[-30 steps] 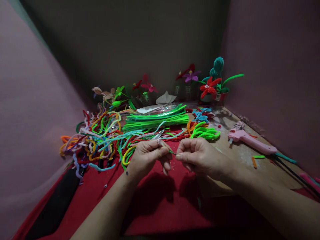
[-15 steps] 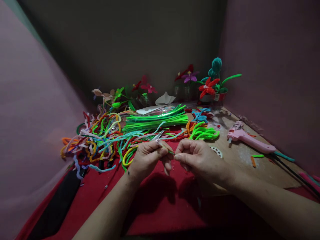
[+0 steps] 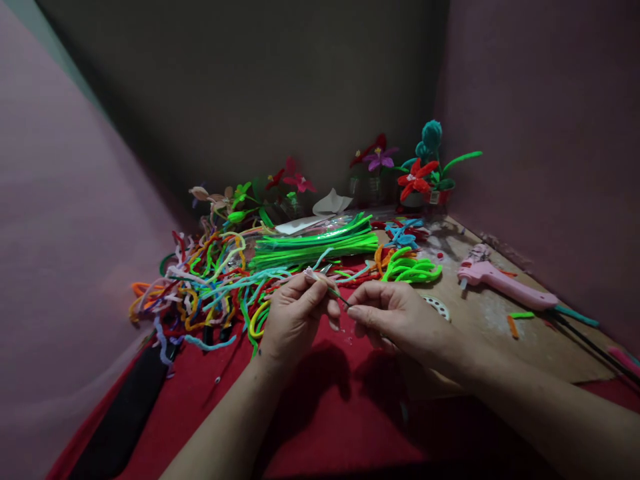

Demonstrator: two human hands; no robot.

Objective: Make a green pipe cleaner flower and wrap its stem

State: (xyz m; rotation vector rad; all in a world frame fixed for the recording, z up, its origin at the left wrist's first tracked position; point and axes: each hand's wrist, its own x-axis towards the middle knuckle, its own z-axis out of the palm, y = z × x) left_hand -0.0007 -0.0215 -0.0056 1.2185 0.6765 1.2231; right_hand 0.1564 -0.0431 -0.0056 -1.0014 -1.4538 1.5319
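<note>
Between my hands stretches a thin dark green strand (image 3: pixel 341 299), perhaps a bare pipe cleaner. My left hand (image 3: pixel 295 310) pinches its upper end between thumb and forefinger, and something small and pale sits at those fingertips. My right hand (image 3: pixel 395 313) pinches the lower end, thumb against curled fingers. Just beyond the left fingertips show the metal tips of what look like scissors (image 3: pixel 327 269); the rest is hidden behind the hand. Both hands are above the red cloth (image 3: pixel 320 427).
Tangled coloured pipe cleaners (image 3: pixel 200 283) lie left, with a bagged green bundle (image 3: pixel 315 247) behind. To the right, a pink glue gun (image 3: pixel 505 283) rests on a brown board (image 3: pixel 480 340). Pipe-cleaner flowers (image 3: pixel 419 177) stand at the back. A black object (image 3: pixel 125 413) lies front left.
The strand between my hands shows longer and slopes down more to the right. My left hand now covers most of the scissors' blades. The whole view has shifted slightly.
</note>
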